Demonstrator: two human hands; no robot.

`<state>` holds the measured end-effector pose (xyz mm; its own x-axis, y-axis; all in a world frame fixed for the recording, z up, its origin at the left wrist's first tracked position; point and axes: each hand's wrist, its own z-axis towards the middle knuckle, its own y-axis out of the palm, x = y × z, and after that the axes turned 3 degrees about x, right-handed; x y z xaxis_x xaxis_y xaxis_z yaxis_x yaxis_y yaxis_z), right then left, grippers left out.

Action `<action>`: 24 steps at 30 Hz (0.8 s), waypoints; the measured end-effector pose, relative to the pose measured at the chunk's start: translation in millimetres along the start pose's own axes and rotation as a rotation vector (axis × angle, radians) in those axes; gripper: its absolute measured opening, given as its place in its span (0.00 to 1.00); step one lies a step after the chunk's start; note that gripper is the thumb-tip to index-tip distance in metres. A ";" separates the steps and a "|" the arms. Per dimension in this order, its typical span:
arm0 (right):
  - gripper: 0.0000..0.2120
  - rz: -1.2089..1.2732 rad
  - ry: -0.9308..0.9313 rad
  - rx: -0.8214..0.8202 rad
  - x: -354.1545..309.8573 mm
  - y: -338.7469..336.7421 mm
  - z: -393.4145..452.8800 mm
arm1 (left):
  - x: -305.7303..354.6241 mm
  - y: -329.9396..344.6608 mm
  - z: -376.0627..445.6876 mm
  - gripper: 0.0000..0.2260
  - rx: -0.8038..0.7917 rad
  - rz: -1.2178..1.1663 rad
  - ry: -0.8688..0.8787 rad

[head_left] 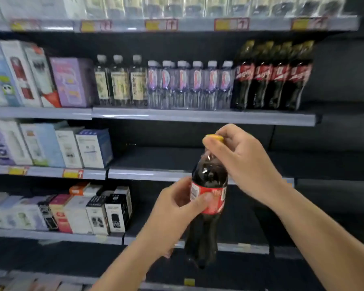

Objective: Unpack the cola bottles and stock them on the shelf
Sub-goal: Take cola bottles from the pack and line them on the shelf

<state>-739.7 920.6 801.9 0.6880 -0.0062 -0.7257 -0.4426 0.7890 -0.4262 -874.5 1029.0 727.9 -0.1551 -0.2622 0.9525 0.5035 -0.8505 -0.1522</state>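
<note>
Nearest the camera, both hands carry one dark plastic cola bottle with a red label and a yellow cap, upright in the air in front of the shelving and touching no shelf. The left hand wraps the labelled waist, thumb laid across the red band; the right hand comes down from above with its fingertips pinching the yellow cap. Just behind the bottle runs a grey-edged dark shelf whose right stretch looks bare, with a row of pale cartons on its left part; the shelf below it also looks bare on the right. Farther back and higher, a row of red-labelled cola bottles already stands at the right end of the upper grey-edged shelf, next to clear water bottles with white caps and dark bottles with cream labels. No packing case shows. So I judge the stocking partly done: some cola is shelved and this bottle is unpacked but not yet placed. How many bottles remain cannot be told.
</note>
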 end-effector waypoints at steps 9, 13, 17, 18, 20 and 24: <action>0.20 -0.145 -0.143 0.201 -39.3 -86.5 61.5 | 82.6 53.1 38.6 0.19 0.122 0.246 0.159; 0.23 -0.333 -0.175 0.370 -28.6 -120.7 81.6 | 96.0 91.7 72.5 0.21 0.206 0.303 0.180; 0.24 -0.532 -0.167 0.479 -11.1 -161.6 109.2 | 103.1 133.3 121.4 0.21 0.235 0.281 0.171; 0.24 -0.580 -0.172 0.497 -5.6 -172.8 116.7 | 104.9 144.5 134.1 0.22 0.235 0.281 0.170; 0.24 -0.641 -0.185 0.509 6.7 -194.8 128.9 | 109.3 164.4 159.5 0.22 0.219 0.266 0.182; 0.21 -0.340 -0.165 0.368 39.9 -239.4 130.6 | 117.4 197.2 201.0 0.14 0.114 0.146 0.208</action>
<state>-531.1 811.7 945.5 0.8519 -0.2260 -0.4724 0.0323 0.9231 -0.3833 -622.5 922.1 862.8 -0.2388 -0.4762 0.8463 0.6241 -0.7430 -0.2419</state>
